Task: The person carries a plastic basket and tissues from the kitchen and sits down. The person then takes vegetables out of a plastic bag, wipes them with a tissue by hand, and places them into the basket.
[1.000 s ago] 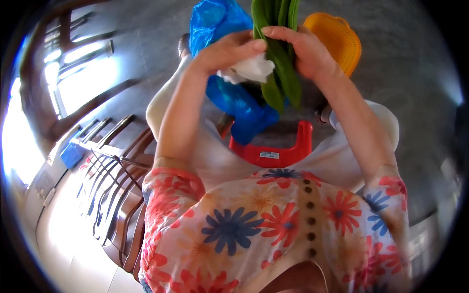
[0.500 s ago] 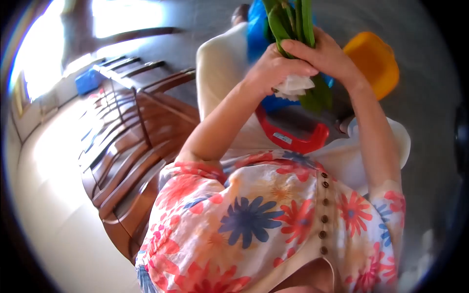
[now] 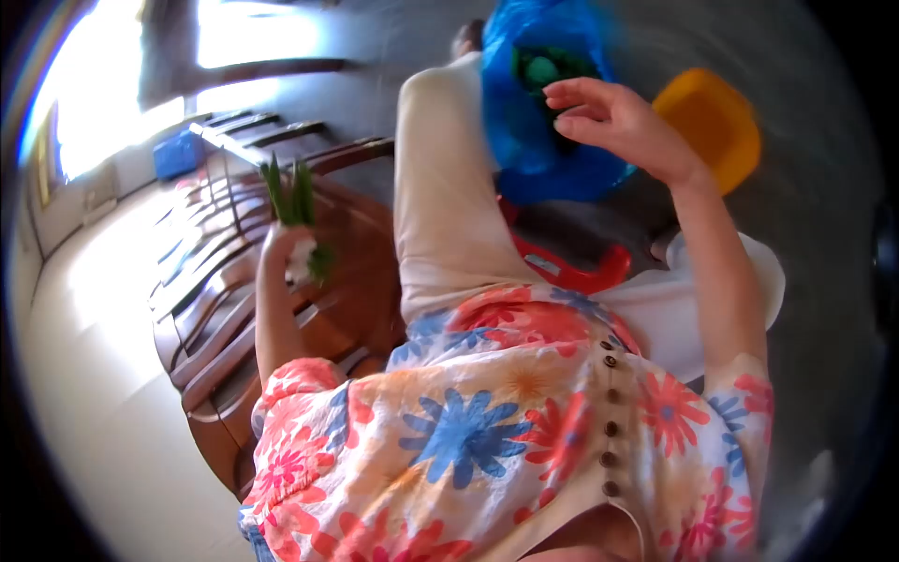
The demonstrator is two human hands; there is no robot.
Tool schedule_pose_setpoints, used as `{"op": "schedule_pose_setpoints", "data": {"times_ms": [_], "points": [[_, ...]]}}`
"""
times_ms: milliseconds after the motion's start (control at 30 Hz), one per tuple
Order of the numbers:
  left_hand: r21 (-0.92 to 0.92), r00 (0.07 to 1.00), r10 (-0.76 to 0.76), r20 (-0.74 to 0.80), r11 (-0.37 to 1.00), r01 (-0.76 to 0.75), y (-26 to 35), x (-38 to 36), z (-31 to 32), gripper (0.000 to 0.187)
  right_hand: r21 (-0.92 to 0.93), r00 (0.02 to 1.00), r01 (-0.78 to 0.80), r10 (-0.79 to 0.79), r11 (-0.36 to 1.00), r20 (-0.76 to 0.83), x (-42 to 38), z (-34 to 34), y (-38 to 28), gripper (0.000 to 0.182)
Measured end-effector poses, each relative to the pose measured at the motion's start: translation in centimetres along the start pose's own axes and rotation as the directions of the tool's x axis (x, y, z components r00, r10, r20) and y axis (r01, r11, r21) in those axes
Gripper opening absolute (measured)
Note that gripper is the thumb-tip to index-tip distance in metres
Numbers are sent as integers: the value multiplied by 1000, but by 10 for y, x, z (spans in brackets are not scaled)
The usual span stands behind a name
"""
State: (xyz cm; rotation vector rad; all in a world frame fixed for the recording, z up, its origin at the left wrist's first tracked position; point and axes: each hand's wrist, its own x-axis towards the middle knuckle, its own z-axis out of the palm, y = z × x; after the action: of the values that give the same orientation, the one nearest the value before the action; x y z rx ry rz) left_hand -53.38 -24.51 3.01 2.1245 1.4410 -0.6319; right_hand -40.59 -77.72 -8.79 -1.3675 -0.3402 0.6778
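My left hand [image 3: 281, 245] is out at the left, wrapped around a bunch of leafy greens [image 3: 293, 197]. Long green leaves stick up above the fist, and something white and a looser leaf show below it. The bunch is somewhat blurred, over the brown wooden furniture [image 3: 361, 239]. My right hand [image 3: 618, 122] hovers over the open blue plastic bag [image 3: 520, 140], fingers slightly curled and thumb apart, with nothing in it. Dark green contents [image 3: 552, 70] show inside the bag.
An orange-yellow plastic object [image 3: 721, 126] stands on the grey floor right of the bag. Between my legs is a red plastic piece [image 3: 585, 272] with a small label. Slatted wooden chairs [image 3: 225, 300] line the left side; a blue box [image 3: 176, 155] lies farther back.
Both hands held the greens together in front of me. My right hand has let go, and my left hand has carried the bunch left, uncovering the blue bag.
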Motion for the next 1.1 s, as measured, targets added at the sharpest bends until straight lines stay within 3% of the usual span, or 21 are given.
{"op": "schedule_pose_setpoints", "data": {"times_ms": [33, 100, 200, 233, 300, 400, 433, 467, 500, 533, 567, 600, 633, 700, 767, 833, 867, 900, 967, 1100], "points": [[143, 995, -91, -32, 985, 95, -18, 8, 3, 24, 1, 999, 29, -29, 1000, -45, 0, -2, 5, 46], [42, 1000, -3, 29, 999, 2, -36, 4, 19, 19, -16, 991, 53, -55, 998, -125, -1, -7, 13, 42], [-79, 987, 13, 162, 997, -1, -26, -18, 26, 21, -106, 970, 46, -70, 993, -234, 1, -14, 18, 31], [88, 988, -4, 153, 996, -10, -22, -26, 21, 22, -109, 950, 82, -111, 991, -293, 1, -17, 21, 30], [407, 991, -24, 132, 913, -32, -6, -36, 2, 24, -165, 939, -13, -44, 986, -340, -4, -30, 6, 26], [793, 994, -25, 108, 606, -71, 36, -54, -18, 27, 226, 889, 42, 67, 973, -453, -3, -36, -19, 16], [868, 986, 0, 166, 474, -146, 61, -59, -21, 31, 236, 886, 24, 89, 971, -454, -3, -38, -21, 15], [918, 998, 48, 46, 391, -61, 95, -79, -4, 26, 245, 884, 5, 110, 969, -454, -2, -39, -21, 15], [851, 968, 166, 186, 465, -244, 102, -50, -25, 21, 255, 883, -13, 131, 967, -451, -1, -39, -22, 14], [850, 980, 151, 129, 493, -188, 144, -77, 2, 16, 267, 894, -26, 142, 963, -425, 0, -38, -20, 14], [884, 950, 182, 255, 353, -305, 175, -94, 23, 14, 278, 906, -37, 150, 960, -397, 1, -37, -18, 14], [887, 936, 142, 323, 300, -352, 176, -78, 35, 17, 291, 917, -47, 156, 956, -367, 2, -35, -15, 14], [883, 916, 103, 388, 242, -402, 170, -59, 47, 21, 279, 926, -42, 142, 959, -351, 2, -35, -13, 15], [798, 811, 163, 561, 156, -583, 139, -36, 75, 26, 248, 943, -26, 106, 968, -316, 3, -37, -11, 15], [691, 704, 38, 709, 161, -704, 113, 1, 86, 29, 265, 919, -85, 179, 960, -352, 2, -40, -19, 17], [754, 776, -20, 630, 254, -606, 117, -19, 90, 29, 280, 891, -126, 233, 952, -390, 3, -40, -25, 20], [792, 830, 48, 556, 272, -547, 119, -39, 91, 29, 29, 922, -49, 57, 998, -383, 1, -46, 0, 24], [812, 875, -106, 473, 436, -386, 114, -35, 86, 36, 15, 932, -42, 45, 999, -361, 3, -45, 3, 25], [781, 894, -116, 433, 543, -308, 110, -42, 78, 38, -38, 940, -25, 11, 999, -342, 6, -44, -2, 26], [810, 886, -117, 449, 471, -349, 54, -27, 51, 37, -29, 922, -37, 23, 999, -386, 9, -36, 0, 24]]}}
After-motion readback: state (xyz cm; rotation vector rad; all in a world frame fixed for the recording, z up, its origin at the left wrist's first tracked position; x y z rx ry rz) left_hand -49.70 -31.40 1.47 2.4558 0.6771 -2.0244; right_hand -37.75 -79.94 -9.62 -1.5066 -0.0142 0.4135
